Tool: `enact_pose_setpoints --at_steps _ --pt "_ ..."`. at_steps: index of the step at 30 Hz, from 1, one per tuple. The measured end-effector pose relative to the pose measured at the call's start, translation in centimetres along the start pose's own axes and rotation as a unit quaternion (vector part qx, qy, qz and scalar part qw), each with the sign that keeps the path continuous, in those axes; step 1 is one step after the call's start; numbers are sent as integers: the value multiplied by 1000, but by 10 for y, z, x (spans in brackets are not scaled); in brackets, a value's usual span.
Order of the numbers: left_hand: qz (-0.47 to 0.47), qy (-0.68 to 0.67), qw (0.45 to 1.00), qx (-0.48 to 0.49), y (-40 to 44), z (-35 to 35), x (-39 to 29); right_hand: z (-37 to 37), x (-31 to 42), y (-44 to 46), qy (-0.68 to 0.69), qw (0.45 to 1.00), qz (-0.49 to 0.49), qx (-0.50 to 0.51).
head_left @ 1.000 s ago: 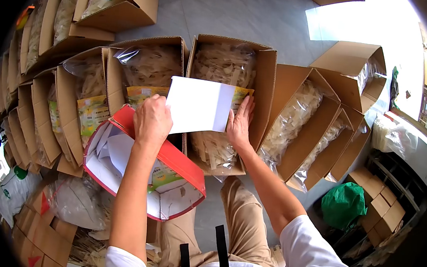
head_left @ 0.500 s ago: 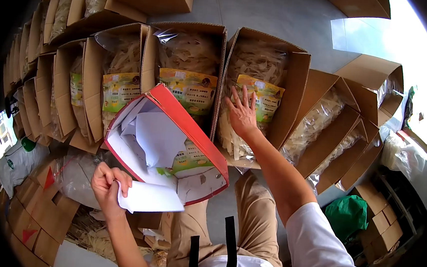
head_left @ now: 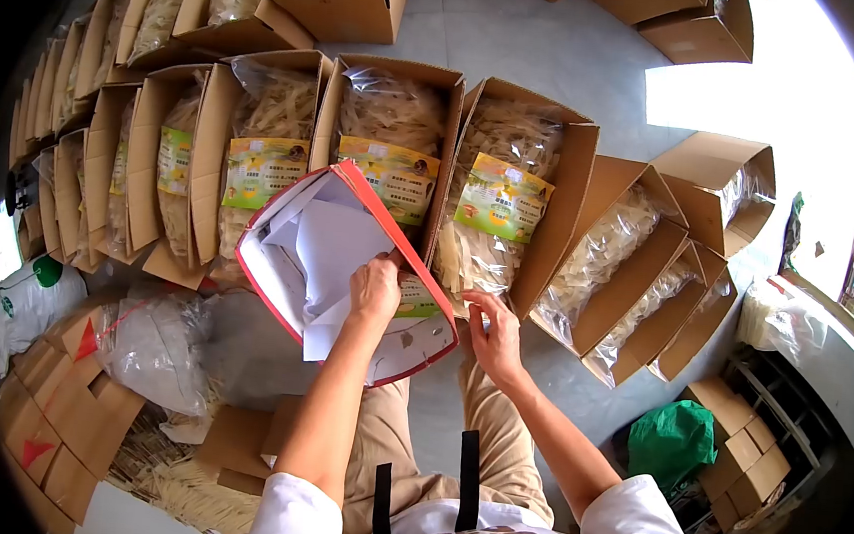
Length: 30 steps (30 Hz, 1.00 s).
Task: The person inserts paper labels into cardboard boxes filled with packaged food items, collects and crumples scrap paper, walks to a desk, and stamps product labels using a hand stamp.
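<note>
A red box with a white inside (head_left: pixel 420 352) holds white paper sheets (head_left: pixel 333 250) and a green-yellow label (head_left: pixel 416 300). My left hand (head_left: pixel 375 285) is at the box's right part, over the papers, its fingers bent; what they hold, if anything, is hidden. Just right of the box, my right hand (head_left: pixel 491 332) has its fingers partly bent and apart, with nothing visible in them, near the lower edge of an open carton (head_left: pixel 563 192). In that carton lies a clear bag of pale dried strips (head_left: pixel 518 134) with a yellow-green label (head_left: pixel 504 199) on it.
More open cartons (head_left: pixel 402 69) with bagged strips run in rows to the left, and others (head_left: pixel 604 251) stand at the right. A green bag (head_left: pixel 672 442) lies at the lower right by stacked cardboard (head_left: pixel 748 463). Plastic sacks (head_left: pixel 155 346) lie at the lower left.
My left hand has gone from the lower left into the red box, and the white sheet it held is no longer in it. My right hand has left the carton's label and moved down.
</note>
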<state>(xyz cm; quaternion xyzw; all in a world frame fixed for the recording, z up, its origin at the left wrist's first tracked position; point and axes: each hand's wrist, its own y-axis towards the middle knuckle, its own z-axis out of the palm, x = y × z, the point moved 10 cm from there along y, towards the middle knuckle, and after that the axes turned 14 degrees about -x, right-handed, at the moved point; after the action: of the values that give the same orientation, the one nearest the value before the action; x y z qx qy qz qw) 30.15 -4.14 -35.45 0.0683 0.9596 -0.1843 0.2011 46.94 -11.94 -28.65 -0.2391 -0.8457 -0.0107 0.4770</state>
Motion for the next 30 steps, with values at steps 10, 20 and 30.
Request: enact_pose_setpoints --at_steps 10,20,30 --pt "53 -221 973 -46 -47 -102 -17 11 82 -38 -55 994 -54 73" --pt "-126 -289 947 -62 -92 -113 -18 1 50 -49 -256 964 -30 61" --pt "-139 -425 894 -6 -135 -142 -94 -71 113 -82 -273 951 -78 123"
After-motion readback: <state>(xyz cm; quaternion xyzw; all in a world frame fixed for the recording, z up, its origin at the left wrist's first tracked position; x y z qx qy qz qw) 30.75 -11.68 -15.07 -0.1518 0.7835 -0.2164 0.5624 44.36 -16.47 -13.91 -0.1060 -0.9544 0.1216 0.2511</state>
